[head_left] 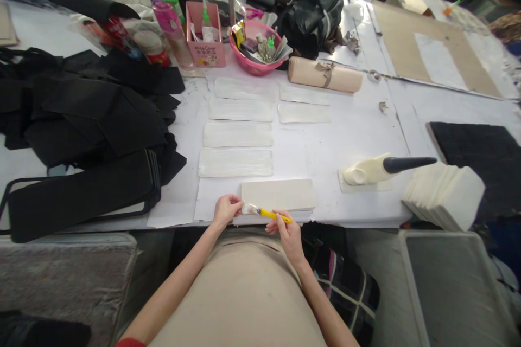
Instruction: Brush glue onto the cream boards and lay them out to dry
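Note:
My right hand (287, 230) is closed on the yellow handle of a small brush (264, 212), whose white bristles point left. My left hand (226, 209) pinches at the bristle tip of that brush, right at the near-left corner of a white rectangular piece (280, 194) lying at the table's front edge. Several similar white strips (238, 134) lie in two columns farther back on the white table (358, 130).
Black fabric pieces (89, 119) pile up on the left. A glue bottle with a black nozzle (382, 168) lies on its side at right, beside a stack of white pieces (445, 195). A pink bowl (256, 46), pink box (203, 35), bottles and a beige roll (323, 74) stand behind.

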### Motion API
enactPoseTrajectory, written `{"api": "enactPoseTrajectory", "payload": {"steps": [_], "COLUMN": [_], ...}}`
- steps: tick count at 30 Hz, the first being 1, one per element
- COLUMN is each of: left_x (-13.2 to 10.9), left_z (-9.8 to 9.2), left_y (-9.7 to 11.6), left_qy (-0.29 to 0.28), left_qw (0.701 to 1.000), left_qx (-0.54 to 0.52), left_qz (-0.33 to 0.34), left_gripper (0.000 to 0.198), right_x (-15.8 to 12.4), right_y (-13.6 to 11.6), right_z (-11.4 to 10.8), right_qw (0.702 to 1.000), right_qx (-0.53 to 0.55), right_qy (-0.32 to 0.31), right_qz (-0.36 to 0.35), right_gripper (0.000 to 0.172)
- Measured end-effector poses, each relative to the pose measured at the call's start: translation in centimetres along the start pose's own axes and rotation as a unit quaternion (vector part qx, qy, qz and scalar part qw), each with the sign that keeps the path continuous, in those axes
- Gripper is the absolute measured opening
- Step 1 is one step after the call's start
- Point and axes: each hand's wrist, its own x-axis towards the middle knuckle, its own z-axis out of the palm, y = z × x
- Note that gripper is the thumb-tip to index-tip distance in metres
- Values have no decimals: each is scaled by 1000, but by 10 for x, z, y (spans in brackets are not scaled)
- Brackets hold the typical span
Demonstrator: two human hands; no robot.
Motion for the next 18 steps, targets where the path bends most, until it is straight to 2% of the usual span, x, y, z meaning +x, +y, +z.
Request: {"api": "enactPoseTrajectory", "payload": {"steps": [3,6,10,12,15,16,18], "left_x": [1,4,8,10,11,12,11], "left_z": [-1,-2,-2,-2,-3,-3,-4], "left_y": [0,-2,-8,-10,-10,-9,-7], "left_qy": [-1,-3,-6,-8,-16,-20,-27], "left_qw": [1000,999,998,998,997,997,998], "left_qx": [15,35,54,63,65,63,57], "left_qz": [4,12,25,30,30,27,24], "left_gripper": [8,8,8,10,10,11,11], "right_x": [-2,-3,-5,-8,-14,-15,-16], "right_y": [2,5,7,3,-9,-14,-21], "right_z": [-23,-58,-103,-114,-104,-94,-66], "right_qw": [999,991,966,952,939,945,970], "right_qx": [-15,-49,-110,-144,-188,-183,-137], "right_qy": [51,126,232,269,280,263,188], "right_qz": [0,-3,-22,-36,-64,-69,-68], "right_gripper": [42,45,45,45,40,38,34]}}
